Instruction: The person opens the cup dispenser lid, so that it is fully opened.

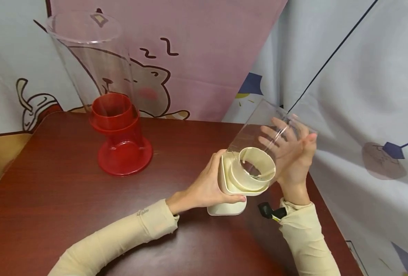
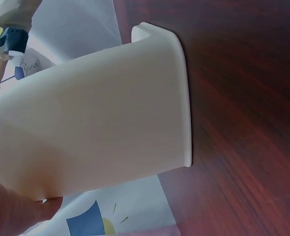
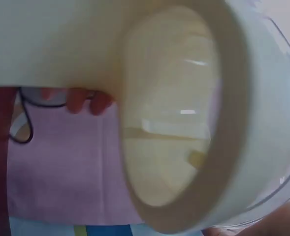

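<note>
My left hand (image 1: 209, 182) grips the cream plastic stand (image 1: 226, 180) of what looks like a dispenser, just below its round collar (image 1: 257, 165). The left wrist view shows the stand's smooth column (image 2: 100, 113) and flared foot (image 2: 181, 103), with a fingertip beside it. A clear tilted container (image 1: 255, 126) rises from the collar toward the upper right. Behind its wall my right hand (image 1: 292, 147) spreads its fingers, seen through the plastic; the thumb is at the container's right edge. In the right wrist view the cream collar (image 3: 233, 113) looms large, hollow inside.
A larger dispenser with a red base (image 1: 124, 153) and a tall clear cylinder (image 1: 90, 69) stands upright at the back left of the brown table (image 1: 69, 214). Patterned cloth (image 1: 204, 57) hangs behind and to the right. A black strap (image 1: 271, 211) is at the right wrist.
</note>
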Demonstrator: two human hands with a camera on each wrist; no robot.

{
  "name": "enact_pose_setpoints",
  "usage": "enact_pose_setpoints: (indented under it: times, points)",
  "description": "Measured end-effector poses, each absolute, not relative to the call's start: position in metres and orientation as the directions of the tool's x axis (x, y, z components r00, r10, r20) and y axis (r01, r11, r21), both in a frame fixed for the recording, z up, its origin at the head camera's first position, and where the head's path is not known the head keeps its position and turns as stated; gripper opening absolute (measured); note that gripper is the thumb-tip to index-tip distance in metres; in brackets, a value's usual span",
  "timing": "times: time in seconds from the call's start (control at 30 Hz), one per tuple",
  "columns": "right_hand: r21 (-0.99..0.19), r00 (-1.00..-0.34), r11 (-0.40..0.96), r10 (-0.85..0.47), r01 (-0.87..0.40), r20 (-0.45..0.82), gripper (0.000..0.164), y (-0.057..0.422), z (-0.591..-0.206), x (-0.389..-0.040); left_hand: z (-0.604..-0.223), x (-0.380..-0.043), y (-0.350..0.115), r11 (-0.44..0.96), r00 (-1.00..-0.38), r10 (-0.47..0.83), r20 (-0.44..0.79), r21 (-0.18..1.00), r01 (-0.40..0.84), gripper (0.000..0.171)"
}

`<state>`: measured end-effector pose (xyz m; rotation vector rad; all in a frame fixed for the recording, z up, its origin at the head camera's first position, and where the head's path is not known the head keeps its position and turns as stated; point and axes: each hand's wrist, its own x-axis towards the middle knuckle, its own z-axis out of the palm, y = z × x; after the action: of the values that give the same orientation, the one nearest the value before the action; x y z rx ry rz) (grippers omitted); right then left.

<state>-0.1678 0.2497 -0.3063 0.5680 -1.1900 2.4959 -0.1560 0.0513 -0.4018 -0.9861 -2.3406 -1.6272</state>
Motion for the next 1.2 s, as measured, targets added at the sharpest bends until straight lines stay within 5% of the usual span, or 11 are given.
enact_pose_setpoints:
  times: [0.23,0.4,0.57,0.7,1.2]
  points:
    - [-0.566,-0.921,-0.727,0.306,-0.390,0.242,0.068,0.291,-0.278,-0.189,-0.402,-0.156,0.054,0.197,-0.781,0.433,0.449,0.799,0.568,0.119]
    - [-0.847,-0.806,-0.254,0.517,-0.467,0.289,0.049,0.313,-0.309,-0.217,-0.404,-0.155,0.054,0.199,-0.784,0.432,0.445,0.801,0.564,0.119]
    - [-0.942,-0.811,0.284,0.500,-0.177,0.304,0.095,0.322,-0.368,-0.234,-0.403,-0.155,0.054,0.199,-0.776,0.427,0.463,0.790,0.581,0.119]
    - [-0.871,-0.824,0.489,0.478,-0.038,0.304,0.110,0.328,-0.401,-0.241,-0.403,-0.155,0.056,0.190,-0.779,0.432,0.454,0.799,0.571,0.119]
    - [-0.878,-0.771,0.472,0.529,-0.079,0.354,0.106,0.331,-0.424,-0.265,-0.400,-0.153,0.053,0.195,-0.783,0.426,0.453,0.800,0.568,0.120]
